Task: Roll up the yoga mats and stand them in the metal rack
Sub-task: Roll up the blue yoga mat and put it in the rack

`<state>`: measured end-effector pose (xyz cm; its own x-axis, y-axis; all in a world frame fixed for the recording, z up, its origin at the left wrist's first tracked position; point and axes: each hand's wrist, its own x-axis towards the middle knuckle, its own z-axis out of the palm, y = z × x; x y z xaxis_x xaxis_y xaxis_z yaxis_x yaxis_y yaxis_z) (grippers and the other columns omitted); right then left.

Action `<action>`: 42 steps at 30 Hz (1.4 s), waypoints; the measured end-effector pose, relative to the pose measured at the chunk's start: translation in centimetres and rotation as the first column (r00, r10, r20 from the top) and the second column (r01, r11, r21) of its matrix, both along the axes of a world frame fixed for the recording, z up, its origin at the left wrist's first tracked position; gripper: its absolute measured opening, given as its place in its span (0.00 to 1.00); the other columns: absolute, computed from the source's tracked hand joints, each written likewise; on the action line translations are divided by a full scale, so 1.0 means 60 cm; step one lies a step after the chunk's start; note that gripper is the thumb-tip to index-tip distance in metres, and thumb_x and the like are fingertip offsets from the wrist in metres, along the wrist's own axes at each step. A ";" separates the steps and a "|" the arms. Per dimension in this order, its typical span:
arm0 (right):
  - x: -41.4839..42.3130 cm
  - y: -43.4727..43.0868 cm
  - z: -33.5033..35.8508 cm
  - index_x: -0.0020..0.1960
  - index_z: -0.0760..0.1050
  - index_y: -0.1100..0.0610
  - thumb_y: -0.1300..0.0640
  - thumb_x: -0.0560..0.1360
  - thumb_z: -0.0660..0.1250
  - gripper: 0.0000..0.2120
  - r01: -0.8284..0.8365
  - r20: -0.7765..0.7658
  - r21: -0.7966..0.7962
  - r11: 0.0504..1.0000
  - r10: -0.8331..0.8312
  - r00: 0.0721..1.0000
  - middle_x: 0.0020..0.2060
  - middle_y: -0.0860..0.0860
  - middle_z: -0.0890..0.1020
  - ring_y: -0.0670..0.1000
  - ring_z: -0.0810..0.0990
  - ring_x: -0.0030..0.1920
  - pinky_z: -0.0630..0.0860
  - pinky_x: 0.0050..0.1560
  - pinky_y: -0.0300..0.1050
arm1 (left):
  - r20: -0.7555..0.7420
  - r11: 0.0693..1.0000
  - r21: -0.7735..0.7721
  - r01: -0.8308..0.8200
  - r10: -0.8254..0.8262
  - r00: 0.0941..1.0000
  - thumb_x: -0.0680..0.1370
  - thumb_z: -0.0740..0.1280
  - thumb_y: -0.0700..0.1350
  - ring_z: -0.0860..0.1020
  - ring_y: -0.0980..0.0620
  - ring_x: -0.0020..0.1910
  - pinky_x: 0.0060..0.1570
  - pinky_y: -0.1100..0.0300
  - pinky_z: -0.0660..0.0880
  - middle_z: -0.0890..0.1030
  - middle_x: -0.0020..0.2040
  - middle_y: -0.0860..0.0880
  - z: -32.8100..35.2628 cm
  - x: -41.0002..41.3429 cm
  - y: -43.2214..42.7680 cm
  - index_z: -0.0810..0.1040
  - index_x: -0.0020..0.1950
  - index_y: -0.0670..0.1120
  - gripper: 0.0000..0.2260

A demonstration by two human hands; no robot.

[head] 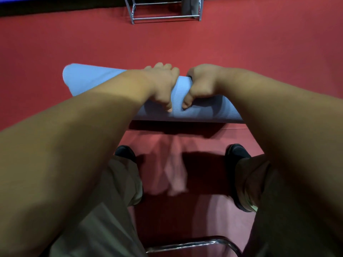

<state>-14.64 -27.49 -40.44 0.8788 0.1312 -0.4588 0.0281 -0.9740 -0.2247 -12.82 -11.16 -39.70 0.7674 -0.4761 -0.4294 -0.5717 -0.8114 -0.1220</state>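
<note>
A rolled blue yoga mat (89,80) lies crosswise in front of me, lifted above the red floor. My left hand (163,86) grips the roll at its middle, fingers over the top and thumb on the near side. My right hand (200,86) grips it right beside the left, thumb pressed on the near side. The roll's left end shows; its right end is hidden behind my right forearm. The metal rack (163,16) stands at the top of the view, with a grey rolled mat (189,5) upright in its right side.
Red floor (55,43) spreads all around. A pink mat or cloth (174,171) lies under me between my dark shoes (125,152). A chrome tube frame (194,244) curves along the bottom edge. A dark wall base runs along the top left.
</note>
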 end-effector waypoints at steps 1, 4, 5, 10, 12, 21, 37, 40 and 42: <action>0.000 -0.002 0.003 0.57 0.83 0.55 0.33 0.57 0.84 0.37 0.022 -0.006 0.018 1.000 -0.022 1.000 0.47 0.54 0.86 0.58 0.84 0.47 0.83 0.52 0.52 | 0.030 1.000 0.007 0.021 -0.021 0.999 0.63 0.86 0.61 0.70 0.37 0.69 0.63 0.40 0.73 0.71 0.69 0.41 0.002 0.000 -0.001 0.67 0.72 0.44 0.47; 0.002 -0.009 0.010 0.55 0.84 0.55 0.33 0.57 0.84 0.35 0.069 -0.026 0.071 0.995 -0.067 0.997 0.47 0.53 0.86 0.57 0.85 0.47 0.83 0.54 0.52 | 0.105 0.998 -0.013 0.061 -0.059 0.993 0.60 0.86 0.63 0.71 0.37 0.69 0.61 0.39 0.73 0.72 0.68 0.41 0.012 0.003 0.000 0.68 0.71 0.44 0.48; 0.000 -0.010 0.012 0.55 0.84 0.54 0.34 0.58 0.84 0.34 0.071 -0.034 0.082 0.994 -0.068 0.997 0.47 0.52 0.86 0.57 0.84 0.48 0.83 0.54 0.52 | 0.110 0.997 -0.025 0.067 -0.064 0.992 0.60 0.86 0.63 0.72 0.37 0.68 0.61 0.40 0.73 0.73 0.68 0.42 0.015 0.004 0.001 0.69 0.69 0.45 0.47; 0.002 -0.004 0.012 0.65 0.78 0.53 0.36 0.62 0.84 0.39 0.015 -0.012 0.102 0.995 -0.014 1.000 0.56 0.53 0.84 0.58 0.83 0.55 0.81 0.60 0.54 | 0.088 0.997 -0.072 0.037 -0.031 0.996 0.60 0.84 0.65 0.77 0.38 0.63 0.55 0.44 0.74 0.77 0.63 0.45 0.028 0.012 0.010 0.72 0.61 0.50 0.38; 0.005 -0.001 0.012 0.68 0.75 0.53 0.33 0.61 0.83 0.44 -0.021 0.010 0.055 0.998 0.021 1.000 0.60 0.54 0.83 0.60 0.82 0.58 0.80 0.62 0.55 | 0.056 0.996 -0.085 -0.008 0.013 0.998 0.60 0.84 0.66 0.79 0.39 0.56 0.48 0.49 0.76 0.79 0.57 0.46 0.030 0.015 0.014 0.72 0.56 0.51 0.35; 0.000 0.000 0.004 0.71 0.78 0.54 0.34 0.59 0.86 0.47 -0.050 0.001 0.034 0.998 0.050 0.999 0.59 0.53 0.85 0.59 0.83 0.57 0.81 0.61 0.53 | -0.077 0.993 -0.082 -0.088 0.082 0.994 0.58 0.85 0.65 0.79 0.41 0.49 0.53 0.46 0.81 0.81 0.53 0.48 0.015 0.014 0.017 0.75 0.59 0.51 0.37; 0.003 -0.007 -0.003 0.57 0.83 0.54 0.35 0.59 0.85 0.34 0.018 -0.037 0.056 0.998 -0.016 0.999 0.47 0.52 0.86 0.57 0.84 0.48 0.82 0.52 0.50 | 0.025 1.000 0.021 0.006 -0.006 1.000 0.59 0.86 0.64 0.74 0.39 0.70 0.63 0.41 0.74 0.73 0.71 0.45 0.004 0.004 0.009 0.66 0.72 0.47 0.50; 0.002 -0.008 -0.003 0.62 0.81 0.53 0.37 0.61 0.85 0.35 0.015 -0.049 0.086 0.996 -0.011 0.999 0.52 0.51 0.85 0.57 0.83 0.52 0.81 0.55 0.50 | 0.036 0.999 -0.040 0.023 -0.022 0.999 0.60 0.85 0.65 0.78 0.40 0.64 0.54 0.46 0.75 0.78 0.66 0.47 0.006 0.011 0.016 0.69 0.65 0.50 0.42; 0.003 -0.008 -0.003 0.68 0.78 0.52 0.37 0.63 0.85 0.39 0.005 -0.052 0.099 0.995 0.000 0.999 0.57 0.51 0.83 0.57 0.82 0.56 0.79 0.58 0.51 | 0.026 0.998 -0.062 0.018 -0.016 1.000 0.61 0.84 0.66 0.80 0.41 0.58 0.49 0.49 0.74 0.79 0.59 0.48 0.010 0.014 0.019 0.69 0.60 0.51 0.38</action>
